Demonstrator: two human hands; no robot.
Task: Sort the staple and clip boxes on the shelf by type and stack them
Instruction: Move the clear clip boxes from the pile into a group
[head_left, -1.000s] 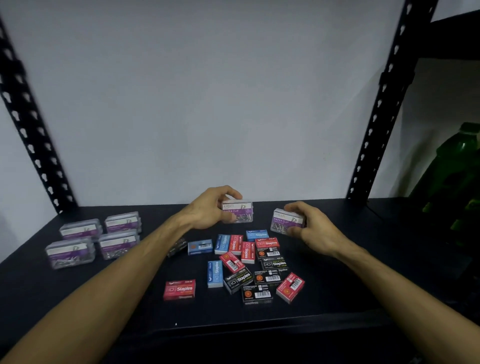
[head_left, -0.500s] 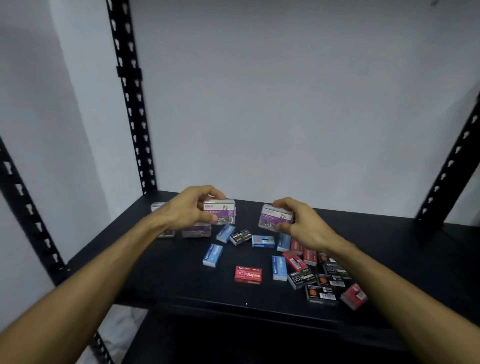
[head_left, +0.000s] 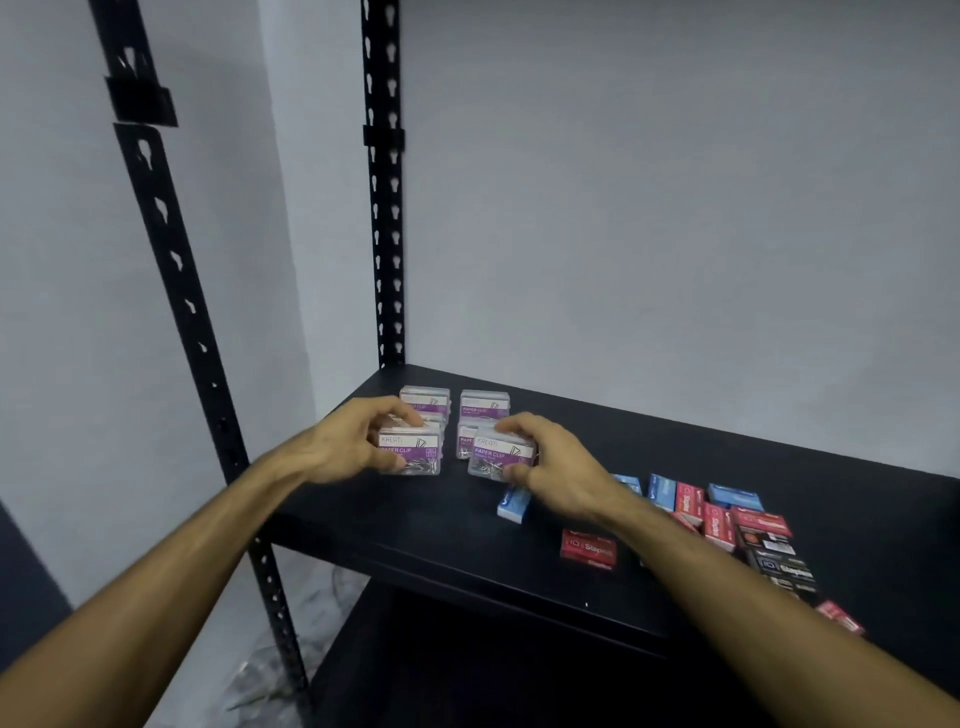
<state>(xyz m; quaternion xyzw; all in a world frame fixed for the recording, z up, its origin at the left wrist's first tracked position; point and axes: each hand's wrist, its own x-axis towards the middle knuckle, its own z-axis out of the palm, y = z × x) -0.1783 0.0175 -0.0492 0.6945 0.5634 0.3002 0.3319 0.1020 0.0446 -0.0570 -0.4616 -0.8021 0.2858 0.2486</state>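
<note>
My left hand (head_left: 343, 447) grips a clear paper clip box with a purple label (head_left: 413, 452) over the left end of the black shelf (head_left: 415, 525). My right hand (head_left: 556, 467) grips a second paper clip box (head_left: 501, 456) beside it. Behind them several more paper clip boxes (head_left: 484, 405) stand at the back left corner. Small staple boxes lie scattered to the right: blue ones (head_left: 514, 504), a lone red one (head_left: 588, 548), and a mixed red, blue and black heap (head_left: 748, 535).
Black perforated uprights (head_left: 383, 218) stand at the shelf's left end, with a second upright (head_left: 171, 260) nearer to me. A grey wall closes the back. A lower shelf (head_left: 467, 660) lies below the front edge.
Both hands have carried their paper clip boxes to the left, up to the group of paper clip boxes at the back left corner. The view has swung left with them.
</note>
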